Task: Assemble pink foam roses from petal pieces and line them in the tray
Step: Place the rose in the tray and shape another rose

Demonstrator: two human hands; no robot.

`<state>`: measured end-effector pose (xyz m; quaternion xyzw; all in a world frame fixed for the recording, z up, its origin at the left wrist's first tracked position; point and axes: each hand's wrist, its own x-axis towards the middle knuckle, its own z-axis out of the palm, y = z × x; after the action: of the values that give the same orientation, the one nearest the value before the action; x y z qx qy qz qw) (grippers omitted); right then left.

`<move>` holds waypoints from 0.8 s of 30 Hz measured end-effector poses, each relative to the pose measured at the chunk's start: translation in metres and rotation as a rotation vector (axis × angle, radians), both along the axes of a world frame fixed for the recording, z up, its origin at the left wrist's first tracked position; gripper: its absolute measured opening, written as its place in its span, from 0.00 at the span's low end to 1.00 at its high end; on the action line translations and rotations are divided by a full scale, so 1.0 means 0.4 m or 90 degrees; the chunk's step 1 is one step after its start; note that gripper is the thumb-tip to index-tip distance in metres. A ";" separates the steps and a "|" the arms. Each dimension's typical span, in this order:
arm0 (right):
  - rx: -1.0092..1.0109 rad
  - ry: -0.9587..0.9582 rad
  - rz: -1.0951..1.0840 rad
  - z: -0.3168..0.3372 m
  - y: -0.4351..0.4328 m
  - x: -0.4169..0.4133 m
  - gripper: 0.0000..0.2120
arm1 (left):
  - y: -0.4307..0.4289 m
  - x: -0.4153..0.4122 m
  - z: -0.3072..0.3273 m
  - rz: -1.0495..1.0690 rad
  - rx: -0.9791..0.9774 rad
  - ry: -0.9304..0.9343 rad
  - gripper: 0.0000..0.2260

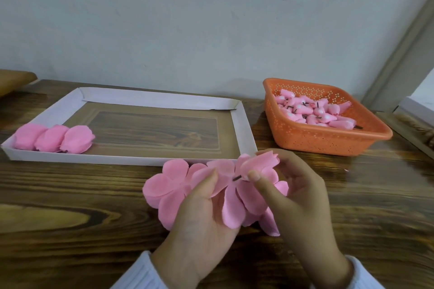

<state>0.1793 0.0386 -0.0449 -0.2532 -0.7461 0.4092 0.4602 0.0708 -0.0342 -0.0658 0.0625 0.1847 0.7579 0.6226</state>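
Note:
My right hand point(303, 197) grips a pink rose bud point(260, 163) wrapped in petals, its short dark stem point(236, 178) pointing left. My left hand point(202, 216) pinches a flat pink petal piece point(231, 204) right at that stem. More flat petal pieces point(164, 190) lie stacked on the table under and left of my hands. Three finished pink roses point(55, 137) lie in a row in the near left corner of the white-rimmed tray point(242, 129).
An orange perforated basket point(328, 138) at the back right holds several pink buds point(314, 111) with dark stems. The wooden table point(70, 206) meets a pale wall behind. A brown object point(14, 80) sits at the far left edge.

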 end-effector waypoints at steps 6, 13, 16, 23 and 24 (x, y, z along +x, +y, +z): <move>0.005 -0.045 -0.010 -0.012 0.006 0.000 0.10 | -0.004 0.002 0.003 -0.014 0.023 -0.006 0.19; 0.058 -0.101 -0.020 -0.024 0.005 -0.005 0.14 | 0.003 -0.004 -0.003 0.008 0.043 -0.011 0.20; 0.146 -0.132 -0.040 -0.023 0.009 -0.007 0.13 | 0.005 -0.002 -0.005 0.020 0.032 0.060 0.19; 0.258 -0.143 -0.029 -0.021 -0.003 -0.012 0.14 | -0.001 -0.001 0.009 0.031 0.010 0.153 0.20; 0.266 -0.145 -0.035 -0.020 -0.004 -0.013 0.16 | -0.003 -0.002 0.009 0.041 0.014 0.159 0.24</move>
<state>0.1742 0.0370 -0.0529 -0.2170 -0.8545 0.2018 0.4266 0.0701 -0.0353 -0.0620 0.1572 0.2541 0.7659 0.5693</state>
